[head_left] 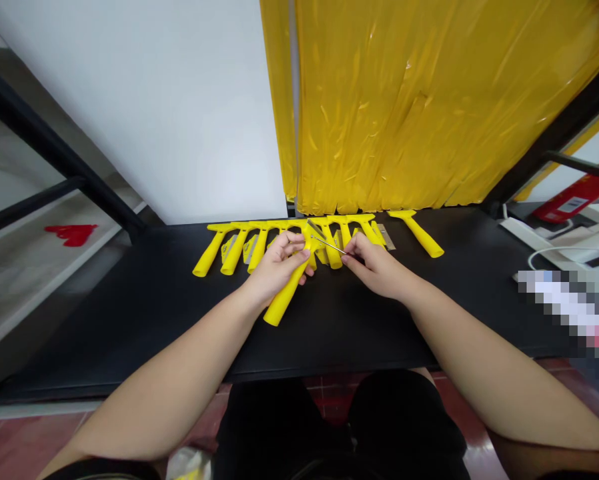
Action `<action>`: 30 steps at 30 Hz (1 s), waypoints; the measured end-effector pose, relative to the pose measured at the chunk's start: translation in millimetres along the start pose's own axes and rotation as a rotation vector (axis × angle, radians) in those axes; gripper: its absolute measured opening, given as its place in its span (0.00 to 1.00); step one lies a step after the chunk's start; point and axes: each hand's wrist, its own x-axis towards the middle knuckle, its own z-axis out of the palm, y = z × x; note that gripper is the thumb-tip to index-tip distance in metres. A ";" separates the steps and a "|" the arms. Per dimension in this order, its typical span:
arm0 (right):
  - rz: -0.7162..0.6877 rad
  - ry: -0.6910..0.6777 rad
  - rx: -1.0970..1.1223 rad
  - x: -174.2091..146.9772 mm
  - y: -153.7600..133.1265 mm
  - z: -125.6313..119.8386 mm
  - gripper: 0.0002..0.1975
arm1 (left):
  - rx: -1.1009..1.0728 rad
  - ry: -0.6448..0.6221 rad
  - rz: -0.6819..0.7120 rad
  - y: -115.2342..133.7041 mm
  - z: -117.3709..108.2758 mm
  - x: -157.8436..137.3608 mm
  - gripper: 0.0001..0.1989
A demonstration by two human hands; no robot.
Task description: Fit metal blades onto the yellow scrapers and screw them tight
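Observation:
My left hand is closed around a yellow T-shaped scraper handle, its hollow end pointing down toward me. A dark metal strip shows at the head of this handle. Between the fingers of my right hand is a thin metal rod, like a hex key or slim screwdriver. Its far end meets the handle's head near a small screw. Behind my hands, several similar yellow handles lie in a row, with small yellow pieces and metal plates among them.
One more yellow handle lies apart at the right on the black table. Yellow plastic wrapping and a white panel rise behind. Black frame bars stand at the sides. A red object rests on the left shelf.

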 end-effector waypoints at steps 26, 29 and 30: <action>-0.017 0.011 0.015 -0.1 1.1 -3.0 0.05 | 0.142 0.017 0.088 -4.5 -2.1 -0.7 0.19; -0.018 0.032 0.024 0.1 1.2 -2.4 0.05 | 0.206 0.035 0.103 -6.0 -4.0 -0.5 0.18; -0.023 0.047 0.027 0.2 1.3 -2.2 0.05 | 0.223 0.038 0.103 -6.3 -4.6 -0.6 0.18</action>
